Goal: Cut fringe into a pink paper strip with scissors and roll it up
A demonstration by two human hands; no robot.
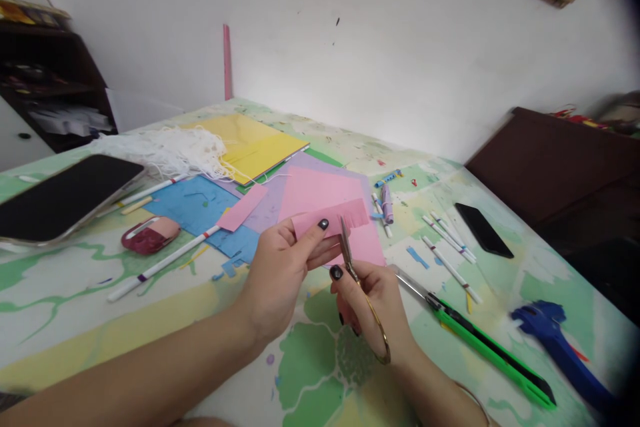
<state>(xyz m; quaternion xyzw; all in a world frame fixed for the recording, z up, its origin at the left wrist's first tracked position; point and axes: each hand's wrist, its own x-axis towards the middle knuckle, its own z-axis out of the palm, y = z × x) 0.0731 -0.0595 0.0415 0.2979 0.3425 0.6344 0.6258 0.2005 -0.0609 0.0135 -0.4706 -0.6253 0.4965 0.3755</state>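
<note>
A pink paper strip (pixel 320 219) is pinched between the thumb and fingers of my left hand (pixel 287 253). Short slits form a fringe along the strip's right end. My right hand (pixel 373 297) grips a pair of scissors (pixel 347 250) with gold-coloured handles, and its blades meet the strip's lower edge beside the fringe. Beneath both hands lies a larger pink sheet (pixel 320 187) on top of a lilac sheet (pixel 267 203). Left of my left hand, a small pink paper piece (pixel 243 208) touches a white stick (pixel 165 263) with purple bands.
A green box cutter (pixel 495 353) with its blade out lies right of my right hand, near a blue glue gun (pixel 555 340). White string (pixel 170 150), yellow sheets (pixel 265 147), a tablet (pixel 65 197) and a black phone (pixel 484 230) rest on the patterned tablecloth.
</note>
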